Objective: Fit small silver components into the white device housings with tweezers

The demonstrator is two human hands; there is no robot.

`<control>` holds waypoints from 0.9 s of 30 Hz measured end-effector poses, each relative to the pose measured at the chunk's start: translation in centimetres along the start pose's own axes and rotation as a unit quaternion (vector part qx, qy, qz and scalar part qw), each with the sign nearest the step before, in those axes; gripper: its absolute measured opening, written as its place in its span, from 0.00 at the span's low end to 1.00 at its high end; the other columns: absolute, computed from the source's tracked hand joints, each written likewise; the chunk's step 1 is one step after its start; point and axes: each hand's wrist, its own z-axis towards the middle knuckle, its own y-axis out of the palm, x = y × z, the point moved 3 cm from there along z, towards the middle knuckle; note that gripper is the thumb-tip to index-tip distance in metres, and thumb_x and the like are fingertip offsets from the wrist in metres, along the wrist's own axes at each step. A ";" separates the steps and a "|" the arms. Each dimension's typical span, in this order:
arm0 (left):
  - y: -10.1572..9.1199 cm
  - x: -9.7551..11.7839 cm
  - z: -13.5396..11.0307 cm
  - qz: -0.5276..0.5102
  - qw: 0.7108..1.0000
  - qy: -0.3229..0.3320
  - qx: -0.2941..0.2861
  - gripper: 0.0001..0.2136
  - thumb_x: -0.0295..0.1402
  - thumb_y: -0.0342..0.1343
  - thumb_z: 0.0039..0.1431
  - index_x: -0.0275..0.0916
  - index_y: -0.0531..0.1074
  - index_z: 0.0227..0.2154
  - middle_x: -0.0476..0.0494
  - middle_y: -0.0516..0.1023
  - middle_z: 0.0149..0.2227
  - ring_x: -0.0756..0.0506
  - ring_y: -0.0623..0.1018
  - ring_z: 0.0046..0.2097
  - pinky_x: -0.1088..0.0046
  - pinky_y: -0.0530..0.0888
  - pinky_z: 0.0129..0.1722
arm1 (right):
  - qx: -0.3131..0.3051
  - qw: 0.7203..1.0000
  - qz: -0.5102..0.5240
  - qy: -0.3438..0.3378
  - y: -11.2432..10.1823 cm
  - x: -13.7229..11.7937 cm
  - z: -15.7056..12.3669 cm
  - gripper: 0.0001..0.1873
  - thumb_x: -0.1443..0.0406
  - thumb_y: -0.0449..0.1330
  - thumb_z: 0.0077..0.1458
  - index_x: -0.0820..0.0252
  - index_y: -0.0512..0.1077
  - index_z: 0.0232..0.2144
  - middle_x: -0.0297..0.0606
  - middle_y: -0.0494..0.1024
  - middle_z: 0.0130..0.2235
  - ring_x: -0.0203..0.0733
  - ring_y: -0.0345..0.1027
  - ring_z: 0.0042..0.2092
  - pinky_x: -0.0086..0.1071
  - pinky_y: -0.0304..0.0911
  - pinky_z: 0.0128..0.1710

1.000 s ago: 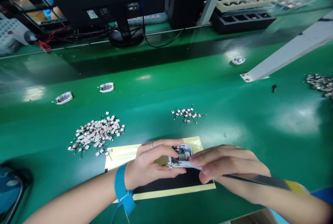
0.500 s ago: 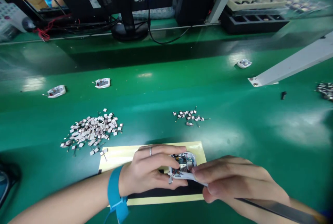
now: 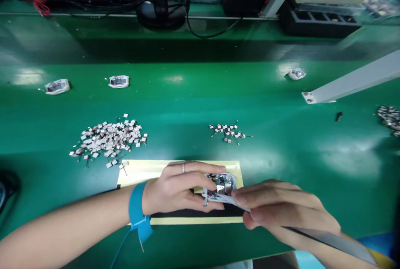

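Note:
My left hand is closed around a small white electronic device housing, with fingers along its far and near edges and one finger over the inside. Circuit parts show in the open housing. In my right hand is a pair of metal tweezers, pinched between thumb and fingers. Their pale front end reaches the near edge of the housing, and the rear end is yellowish. Exactly what the tips touch is too small to tell. Under the hands lies a yellow-bordered mat with a black middle.
A large pile of small square parts with short leads lies left, a smaller pile ahead. Similar open housings sit farther back. A grey metal post stands right. Behind are a monitor stand and black tray.
The view has tilted down, so the table things sit higher in the picture. Both hands keep nearly the same hold on the housing and tweezers.

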 end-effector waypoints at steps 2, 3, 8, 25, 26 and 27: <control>0.0 0.1 0.0 0.005 1.000 0.002 0.001 0.09 0.30 0.60 0.48 0.32 0.67 0.31 0.30 0.74 0.40 0.47 0.76 0.40 0.76 0.75 0.41 | -0.007 1.000 -0.010 0.011 0.1 0.0 0.0 0.19 0.78 0.61 0.44 0.61 0.66 0.40 0.38 0.77 0.36 0.37 0.71 0.42 0.25 0.70 0.39; 0.0 0.1 0.1 0.006 1.000 0.001 0.002 0.09 0.30 0.60 0.48 0.32 0.67 0.31 0.31 0.74 0.40 0.47 0.76 0.40 0.76 0.75 0.41 | -0.008 1.000 -0.013 0.018 0.0 -0.1 0.1 0.19 0.77 0.60 0.45 0.60 0.66 0.40 0.38 0.77 0.36 0.37 0.71 0.41 0.25 0.70 0.39; 0.0 0.1 0.1 0.014 1.000 0.004 0.005 0.09 0.31 0.59 0.48 0.32 0.67 0.31 0.31 0.74 0.40 0.47 0.76 0.40 0.77 0.76 0.40 | -0.003 1.000 -0.016 0.012 -0.1 -0.4 0.4 0.16 0.76 0.58 0.47 0.60 0.67 0.40 0.38 0.78 0.34 0.38 0.72 0.39 0.26 0.71 0.38; -0.4 0.5 0.6 0.043 0.994 -0.099 -0.004 0.06 0.29 0.57 0.50 0.30 0.70 0.28 0.31 0.73 0.42 0.46 0.76 0.41 0.77 0.75 0.39 | 0.153 0.976 0.048 0.145 -0.8 1.3 -1.2 0.13 0.71 0.62 0.46 0.49 0.70 0.34 0.31 0.76 0.36 0.40 0.71 0.37 0.31 0.70 0.37; -1.2 0.8 1.0 0.057 0.992 -0.113 0.000 0.05 0.29 0.57 0.50 0.30 0.70 0.28 0.32 0.73 0.42 0.45 0.75 0.42 0.76 0.75 0.39 | 0.173 0.971 0.056 0.155 -1.0 1.5 -1.4 0.12 0.70 0.62 0.46 0.49 0.70 0.34 0.31 0.76 0.35 0.40 0.71 0.37 0.31 0.70 0.37; -2.3 1.1 1.4 0.079 0.989 -0.121 0.007 0.05 0.28 0.58 0.49 0.31 0.70 0.27 0.33 0.73 0.42 0.45 0.75 0.43 0.75 0.74 0.40 | 0.177 0.969 0.060 0.159 -1.0 1.7 -1.4 0.12 0.71 0.62 0.46 0.49 0.70 0.33 0.31 0.76 0.35 0.40 0.71 0.37 0.30 0.70 0.36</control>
